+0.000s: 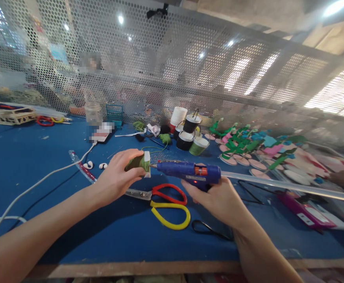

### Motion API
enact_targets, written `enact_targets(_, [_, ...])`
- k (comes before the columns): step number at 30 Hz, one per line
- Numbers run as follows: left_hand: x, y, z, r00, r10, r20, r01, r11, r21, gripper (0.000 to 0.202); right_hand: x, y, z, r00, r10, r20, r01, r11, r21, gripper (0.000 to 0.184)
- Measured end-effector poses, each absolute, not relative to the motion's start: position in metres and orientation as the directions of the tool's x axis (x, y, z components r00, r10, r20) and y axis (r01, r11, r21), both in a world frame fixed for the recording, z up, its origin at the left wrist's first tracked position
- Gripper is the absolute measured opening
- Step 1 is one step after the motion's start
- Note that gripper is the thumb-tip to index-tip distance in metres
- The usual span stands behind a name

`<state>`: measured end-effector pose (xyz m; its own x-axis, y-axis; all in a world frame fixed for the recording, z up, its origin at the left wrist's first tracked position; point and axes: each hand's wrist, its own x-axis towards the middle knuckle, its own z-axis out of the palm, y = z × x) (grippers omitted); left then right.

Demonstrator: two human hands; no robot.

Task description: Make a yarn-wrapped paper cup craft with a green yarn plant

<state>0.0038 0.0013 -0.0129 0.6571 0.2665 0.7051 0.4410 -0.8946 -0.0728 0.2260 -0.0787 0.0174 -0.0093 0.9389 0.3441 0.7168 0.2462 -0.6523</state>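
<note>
Left hand [114,179] half-hides green piece [139,162]; right hand [221,200] grips glue gun [189,172].

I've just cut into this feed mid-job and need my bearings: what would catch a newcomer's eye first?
The blue glue gun at centre, held in the right hand, its nozzle at a small green-wrapped piece pinched in the left hand. Just below them, scissors with red and yellow handles lie on the blue table. To the right, green and pink craft pieces spread along the perforated screen.
</note>
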Motion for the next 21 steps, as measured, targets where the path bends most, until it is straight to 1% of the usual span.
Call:
enact_targets(3, [0.0034,0.0021,-0.0137,0.67,0.248,0.7,0.435,-0.895,-0.099,0.018,0.226,-0.0782,0.0175,-0.022,0.93,0.368,0.709,0.274,-0.65,0.014])
enact_targets(7, [0.0025,0.0029,-0.0141,0.698,0.224,0.68,0.419,-0.898,-0.135,0.024,0.2261,-0.0771,0.0166,0.002,0.925,0.38,0.712,0.265,-0.65,0.013])
enact_targets(12, [0.0018,0.0025,-0.0146,0.713,0.217,0.667,0.429,-0.887,-0.169,0.027,0.2264,-0.0754,0.0151,-0.033,0.915,0.402,0.705,0.306,-0.64,0.015])
enact_targets(16, [0.001,0.0019,-0.0141,0.727,0.22,0.65,0.439,-0.877,-0.194,0.032,0.2254,-0.0759,0.0158,-0.026,0.92,0.391,0.714,0.291,-0.637,0.013])
enact_targets(21, [0.0002,0.0009,-0.0132,0.717,0.232,0.658,0.449,-0.875,-0.181,0.03,0.2244,-0.078,0.0182,-0.018,0.941,0.338,0.703,0.252,-0.665,0.012])
